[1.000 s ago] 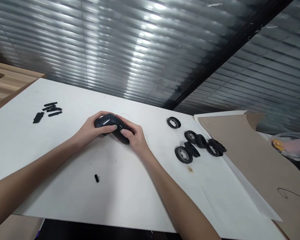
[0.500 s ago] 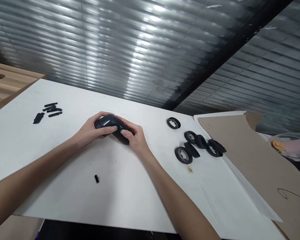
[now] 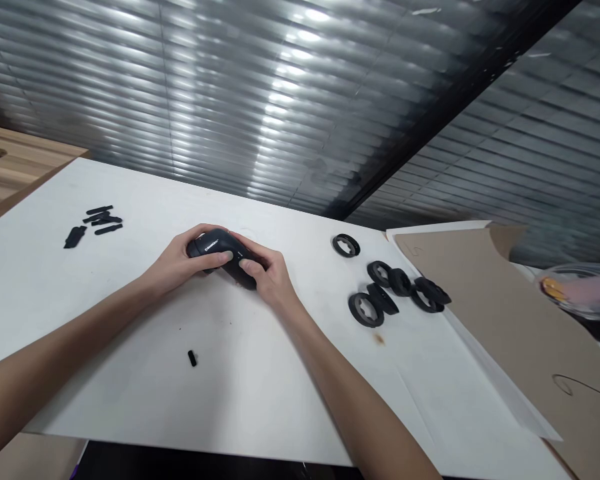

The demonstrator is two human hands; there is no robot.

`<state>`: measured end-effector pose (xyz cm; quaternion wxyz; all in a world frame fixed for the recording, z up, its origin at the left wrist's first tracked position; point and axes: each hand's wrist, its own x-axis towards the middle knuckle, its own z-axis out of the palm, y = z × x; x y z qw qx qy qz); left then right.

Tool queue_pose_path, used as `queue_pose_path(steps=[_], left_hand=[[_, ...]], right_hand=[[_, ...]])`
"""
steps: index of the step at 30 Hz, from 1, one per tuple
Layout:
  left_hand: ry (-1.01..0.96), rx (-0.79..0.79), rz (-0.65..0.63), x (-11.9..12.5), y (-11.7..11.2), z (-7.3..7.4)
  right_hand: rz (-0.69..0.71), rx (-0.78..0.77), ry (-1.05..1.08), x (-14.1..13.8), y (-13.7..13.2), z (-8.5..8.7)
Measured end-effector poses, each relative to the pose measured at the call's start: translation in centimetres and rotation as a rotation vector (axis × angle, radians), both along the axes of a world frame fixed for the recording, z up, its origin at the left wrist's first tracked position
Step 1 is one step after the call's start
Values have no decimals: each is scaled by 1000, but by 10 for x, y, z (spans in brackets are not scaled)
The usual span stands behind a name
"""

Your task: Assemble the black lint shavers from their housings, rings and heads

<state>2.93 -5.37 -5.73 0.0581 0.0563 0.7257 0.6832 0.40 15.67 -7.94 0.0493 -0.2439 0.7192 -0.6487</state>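
Note:
A black, bent handheld device (image 3: 219, 241) with small white lettering lies between my hands, just above or on the white table; I cannot tell which. My left hand (image 3: 173, 263) is wrapped round its wider left end, thumb along the near side. The lower right part is gripped by my right hand (image 3: 276, 279), its thumb pressing near small marks on the casing. My fingers hide the far side of the device. Closer to me, a short black piece (image 3: 193, 358) lies on the table.
Several flat black pieces (image 3: 109, 229) lie at the far left. Black rings (image 3: 347, 246) are scattered to the right, some leaning on each other. Brown cardboard (image 3: 480, 293) covers the right side of the white table (image 3: 145, 400). Metal blinds (image 3: 220, 100) stand behind.
The view has shifted very slightly. Both hands keep the same hold on the device, and nothing else has visibly moved.

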Motion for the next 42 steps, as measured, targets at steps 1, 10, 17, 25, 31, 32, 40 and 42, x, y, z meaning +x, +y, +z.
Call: queue_pose_path(steps=[1, 10, 17, 25, 31, 32, 40, 42], left_hand=[[3, -1, -1, 0, 0, 0], [10, -5, -11, 0, 0, 1], [14, 0, -6, 0, 0, 0], [6, -7, -2, 0, 0, 1], [-21, 10, 13, 0, 1, 1], [-29, 12, 12, -1, 1, 1], [-68, 9, 23, -1, -1, -1], [-66, 14, 21, -2, -2, -1]], right_hand=[[4, -6, 15, 0, 0, 1], [3, 16, 45, 0, 1, 0], [5, -2, 47, -1, 1, 0], [4, 4, 44, -3, 1, -3], [43, -8, 48, -3, 0, -2], [48, -4, 47, -2, 0, -2], [50, 73, 29, -1, 1, -3], [65, 49, 35, -1, 0, -3]])
